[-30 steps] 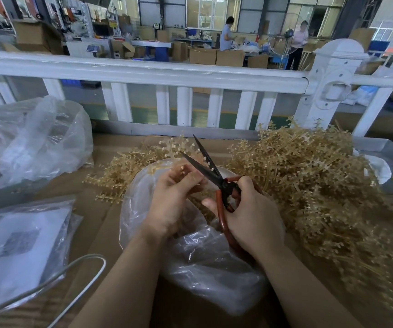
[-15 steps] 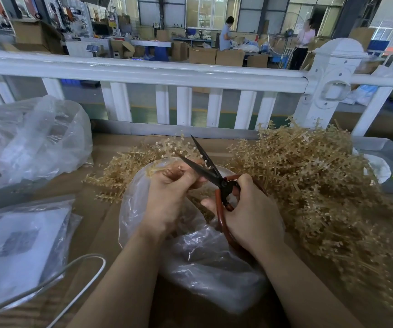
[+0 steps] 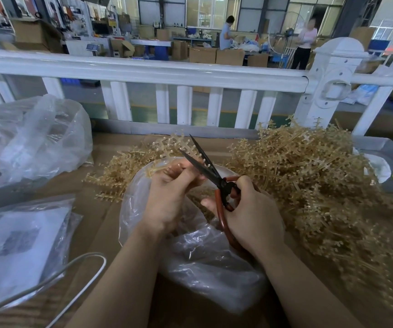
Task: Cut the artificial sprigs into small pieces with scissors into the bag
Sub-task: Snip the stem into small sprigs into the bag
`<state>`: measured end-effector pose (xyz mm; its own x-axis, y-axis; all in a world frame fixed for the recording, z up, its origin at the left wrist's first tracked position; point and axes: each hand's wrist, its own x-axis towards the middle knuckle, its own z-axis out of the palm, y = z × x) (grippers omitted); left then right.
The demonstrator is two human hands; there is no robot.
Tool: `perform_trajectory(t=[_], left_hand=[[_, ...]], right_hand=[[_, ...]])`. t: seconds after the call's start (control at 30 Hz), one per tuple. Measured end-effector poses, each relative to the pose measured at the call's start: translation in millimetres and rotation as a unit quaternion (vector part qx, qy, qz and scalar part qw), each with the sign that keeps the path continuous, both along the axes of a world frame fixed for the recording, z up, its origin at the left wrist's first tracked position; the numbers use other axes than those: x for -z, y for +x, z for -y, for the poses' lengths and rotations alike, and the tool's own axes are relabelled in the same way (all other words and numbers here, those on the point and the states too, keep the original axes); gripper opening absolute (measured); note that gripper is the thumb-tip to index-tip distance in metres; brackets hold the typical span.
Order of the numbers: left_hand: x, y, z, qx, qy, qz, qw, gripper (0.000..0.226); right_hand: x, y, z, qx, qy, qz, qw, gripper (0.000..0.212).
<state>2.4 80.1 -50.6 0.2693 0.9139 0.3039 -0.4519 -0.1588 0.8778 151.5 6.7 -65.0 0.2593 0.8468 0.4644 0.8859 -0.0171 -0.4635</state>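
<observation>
Head-worn view, forward and down, close over table.

Left hand pinches a tan sprig over the mouth of the clear bag. Right hand grips the red-handled scissors; blades parted, pointing up and left, just beside the left fingertips. Large sprig pile lies right of the bag on the bench. White railing stands behind.
</observation>
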Motion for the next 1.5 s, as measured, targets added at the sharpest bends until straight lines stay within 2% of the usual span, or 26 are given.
perform_trajectory(t=[0.23,0.43,0.63,0.87,1.03,1.23,1.5], left_hand=[[-1.4,-0.4,1.6,-0.001,0.023,-0.026,0.999,0.017],[-1.8,-2.8,-0.1,-0.023,0.017,-0.057,0.998,0.010],[-2.3,-3.2,0.5,-0.022,0.025,-0.052,0.998,0.012],[-2.7,-1.6,0.8,-0.019,-0.005,-0.024,1.000,0.016],[-5.0,-1.7,2.2,-0.040,-0.015,-0.022,0.999,0.026],[-8.1,-4.3,6.7,-0.082,-0.034,-0.040,0.995,0.009],[-7.8,-3.4,7.0,-0.099,-0.004,-0.056,0.993,0.007]], right_hand=[[0.0,0.7,0.2,-0.011,0.000,0.000,1.000,0.076],[-4.0,-0.8,2.4,-0.019,-0.008,0.005,1.000,0.075],[-5.4,-0.9,3.3,-0.015,-0.006,0.008,1.000,0.074],[-4.9,-1.2,4.5,-0.011,-0.005,0.008,1.000,0.075],[-5.3,-0.2,5.6,-0.011,-0.006,0.016,1.000,0.071],[-4.9,1.0,3.2,-0.014,0.010,0.019,1.000,0.071],[0.7,2.3,-1.2,-0.016,0.010,0.021,1.000,0.071]])
